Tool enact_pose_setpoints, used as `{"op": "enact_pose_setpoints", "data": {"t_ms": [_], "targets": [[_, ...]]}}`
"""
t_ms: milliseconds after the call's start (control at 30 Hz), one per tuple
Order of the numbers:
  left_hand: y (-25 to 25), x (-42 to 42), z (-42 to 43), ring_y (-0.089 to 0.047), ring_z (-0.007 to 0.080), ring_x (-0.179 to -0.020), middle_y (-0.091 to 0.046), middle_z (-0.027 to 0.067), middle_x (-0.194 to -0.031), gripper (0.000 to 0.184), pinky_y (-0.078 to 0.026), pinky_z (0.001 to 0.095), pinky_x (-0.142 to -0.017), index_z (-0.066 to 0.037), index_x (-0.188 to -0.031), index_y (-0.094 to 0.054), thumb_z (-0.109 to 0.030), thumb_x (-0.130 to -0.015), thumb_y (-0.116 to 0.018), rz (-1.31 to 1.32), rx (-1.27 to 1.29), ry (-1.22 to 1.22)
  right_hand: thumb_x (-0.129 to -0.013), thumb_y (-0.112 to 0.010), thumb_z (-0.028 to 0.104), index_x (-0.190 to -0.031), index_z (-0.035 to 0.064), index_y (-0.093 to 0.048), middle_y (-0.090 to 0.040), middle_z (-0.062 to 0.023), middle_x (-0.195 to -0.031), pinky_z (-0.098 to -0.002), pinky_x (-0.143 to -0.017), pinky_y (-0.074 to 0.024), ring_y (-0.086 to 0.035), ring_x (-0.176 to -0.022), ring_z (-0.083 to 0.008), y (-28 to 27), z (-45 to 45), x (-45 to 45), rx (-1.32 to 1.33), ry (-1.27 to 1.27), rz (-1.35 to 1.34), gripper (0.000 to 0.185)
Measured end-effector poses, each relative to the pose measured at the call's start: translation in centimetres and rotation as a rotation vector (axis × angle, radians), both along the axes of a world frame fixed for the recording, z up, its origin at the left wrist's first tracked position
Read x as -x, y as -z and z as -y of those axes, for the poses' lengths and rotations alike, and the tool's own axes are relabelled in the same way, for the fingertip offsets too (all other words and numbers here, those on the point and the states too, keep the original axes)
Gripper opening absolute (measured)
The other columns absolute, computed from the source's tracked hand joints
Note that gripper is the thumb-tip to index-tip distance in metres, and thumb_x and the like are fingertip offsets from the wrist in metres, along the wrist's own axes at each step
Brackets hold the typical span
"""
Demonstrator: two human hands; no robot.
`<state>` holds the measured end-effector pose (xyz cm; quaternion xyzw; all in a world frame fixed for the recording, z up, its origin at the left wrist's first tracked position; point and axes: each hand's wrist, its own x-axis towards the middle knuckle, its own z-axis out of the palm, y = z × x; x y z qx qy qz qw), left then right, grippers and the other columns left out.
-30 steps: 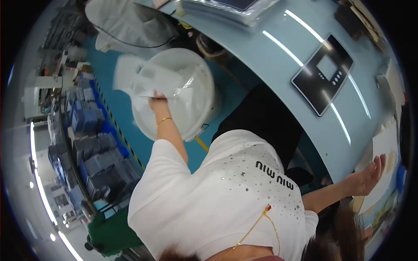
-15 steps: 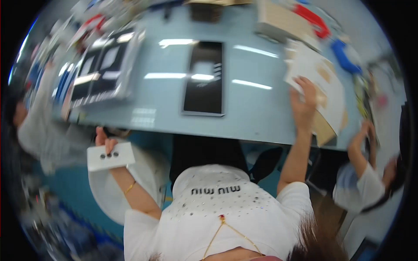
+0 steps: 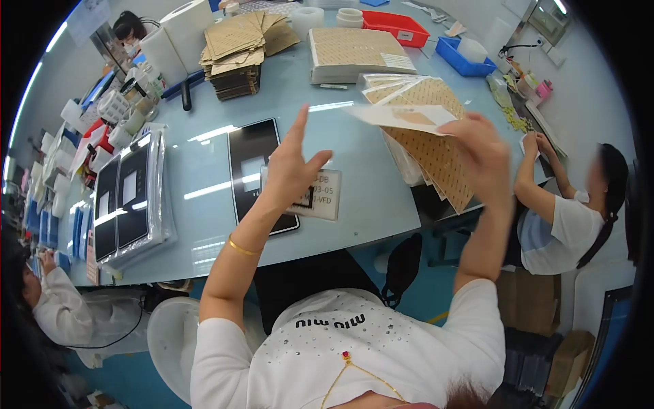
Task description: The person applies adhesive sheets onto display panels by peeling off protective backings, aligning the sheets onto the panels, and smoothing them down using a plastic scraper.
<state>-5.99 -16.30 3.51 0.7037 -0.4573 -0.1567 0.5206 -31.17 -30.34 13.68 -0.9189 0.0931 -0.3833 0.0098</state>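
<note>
My left hand (image 3: 293, 167) is over the black panel (image 3: 253, 153) on the table. Its index finger and thumb stretch out, while a translucent card (image 3: 327, 194) with printed text is held beneath the palm by the other fingers, which are mostly hidden. Slightly blurred, my right hand (image 3: 480, 146) pinches the edge of a white sheet (image 3: 409, 117), lifted above a fan of brown patterned sheets (image 3: 436, 160) at the table's right side.
Wrapped black panels (image 3: 129, 198) lie at the left. Brown pieces (image 3: 235, 51), a thick stack (image 3: 357, 54), a red tray (image 3: 395, 28) and a blue tray (image 3: 464, 58) are farther back. A white bin (image 3: 170, 341) is below left. Another person (image 3: 562, 218) sits at the right.
The view has turned toward the table. My left hand has come from the bin up over the black panel with the card. My right hand has lifted a white sheet off the fanned stack.
</note>
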Motion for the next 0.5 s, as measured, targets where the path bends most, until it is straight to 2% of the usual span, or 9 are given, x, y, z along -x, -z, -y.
{"op": "enact_pose_setpoints", "data": {"t_ms": [67, 100, 133, 167, 200, 233, 300, 333, 500], "targets": [[-0.6, 0.3, 1.8, -0.064, 0.0161, -0.076, -0.066, 0.0153, -0.110, 0.047, -0.049, 0.0281, -0.072, -0.009, -0.130, -0.051, -0.014, -0.085, -0.064, 0.447, 0.197, 0.071, -0.077, -0.051, -0.012, -0.091, 0.0002, -0.065, -0.067, -0.0086, -0.086, -0.0457, -0.099, -0.0408, -0.066, -0.086, -0.0225, -5.1, -0.5, 1.9, -0.010, -0.096, -0.107, 0.023], [-0.7, 0.4, 2.3, -0.064, 0.0161, -0.076, -0.066, 0.0153, -0.110, 0.047, -0.049, 0.0281, -0.072, -0.009, -0.130, -0.051, -0.014, -0.085, -0.064, 0.446, 0.203, 0.085, -0.079, -0.050, -0.012, -0.092, -0.0007, -0.064, -0.067, -0.0079, -0.088, -0.0470, -0.099, -0.0406, -0.066, -0.088, -0.0211, -6.7, 0.0, 2.5, 0.025, -0.119, -0.080, 0.023], [-0.9, 0.6, 2.9, -0.063, 0.0157, -0.070, -0.068, 0.0135, -0.099, 0.036, -0.049, 0.0282, -0.067, -0.008, -0.120, -0.058, -0.014, -0.086, -0.064, 0.317, 0.113, 0.209, -0.082, -0.053, -0.008, -0.095, 0.0005, -0.065, -0.067, -0.0072, -0.091, -0.0435, -0.098, -0.0414, -0.065, -0.091, -0.0196, -8.0, 0.9, 2.7, 0.058, -0.151, -0.009, 0.019], [-1.0, 0.8, 3.4, -0.063, 0.0153, -0.063, -0.070, 0.0117, -0.088, 0.026, -0.049, 0.0282, -0.063, -0.006, -0.110, -0.065, -0.014, -0.086, -0.064, 0.186, 0.020, 0.330, -0.083, -0.056, -0.003, -0.098, 0.0021, -0.065, -0.067, -0.0071, -0.095, -0.0410, -0.098, -0.0412, -0.064, -0.093, -0.0203, -8.6, 1.1, 2.4, 0.089, 0.008, 0.132, 0.018], [-1.1, 1.4, 3.8, -0.063, 0.0153, -0.063, -0.070, 0.0117, -0.088, 0.026, -0.049, 0.0282, -0.063, -0.006, -0.110, -0.065, -0.014, -0.086, -0.064, 0.185, 0.025, 0.341, -0.085, -0.059, 0.002, -0.101, 0.0038, -0.065, -0.066, -0.0070, -0.100, -0.0384, -0.098, -0.0410, -0.064, -0.095, -0.0209, -9.0, 0.9, 1.6, 0.120, 0.163, 0.272, 0.017], [-1.4, 2.4, 4.4, -0.062, 0.0137, -0.062, -0.069, 0.0106, -0.083, 0.020, -0.049, 0.0268, -0.060, -0.003, -0.103, -0.065, -0.015, -0.088, -0.061, -0.033, 0.079, 0.348, -0.085, -0.059, 0.002, -0.101, 0.0038, -0.065, -0.066, -0.0070, -0.100, -0.0384, -0.098, -0.0410, -0.064, -0.095, -0.0209, -9.2, 1.1, 0.6, 0.124, 0.171, 0.271, 0.017], [-2.1, 4.3, 5.1, -0.060, 0.0105, -0.060, -0.068, 0.0084, -0.071, 0.023, -0.047, 0.0239, -0.055, 0.004, -0.089, -0.066, -0.016, -0.093, -0.056, -0.472, 0.174, 0.342, -0.084, -0.063, 0.008, -0.105, 0.0069, -0.065, -0.065, -0.0065, -0.107, -0.0362, -0.099, -0.0396, -0.060, -0.103, -0.0224, -9.0, 1.7, -1.5, 0.335, 0.183, 0.435, 0.021], [-2.8, 4.7, 5.1, -0.056, 0.0080, -0.057, -0.067, 0.0091, -0.072, 0.028, -0.044, 0.0225, -0.051, 0.005, -0.092, -0.065, -0.018, -0.095, -0.051, -0.550, 0.077, 0.353, -0.084, -0.065, 0.011, -0.107, 0.0085, -0.065, -0.064, -0.0062, -0.111, -0.0351, -0.099, -0.0389, -0.059, -0.107, -0.0231, -8.5, 1.7, -2.2, 0.439, 0.182, 0.518, 0.023], [-0.4, 6.6, 6.9, -0.048, 0.0064, -0.051, -0.066, 0.0088, -0.072, 0.029, -0.039, 0.0233, -0.046, 0.003, -0.102, -0.062, -0.022, -0.096, -0.050, -0.865, -0.028, 0.311, -0.081, -0.069, 0.017, -0.112, 0.0114, -0.063, -0.058, -0.0080, -0.123, -0.0390, -0.102, -0.0364, -0.047, -0.122, -0.0299, 0.3, 1.7, -3.7, 0.217, 0.142, 0.045, 0.033]]}}
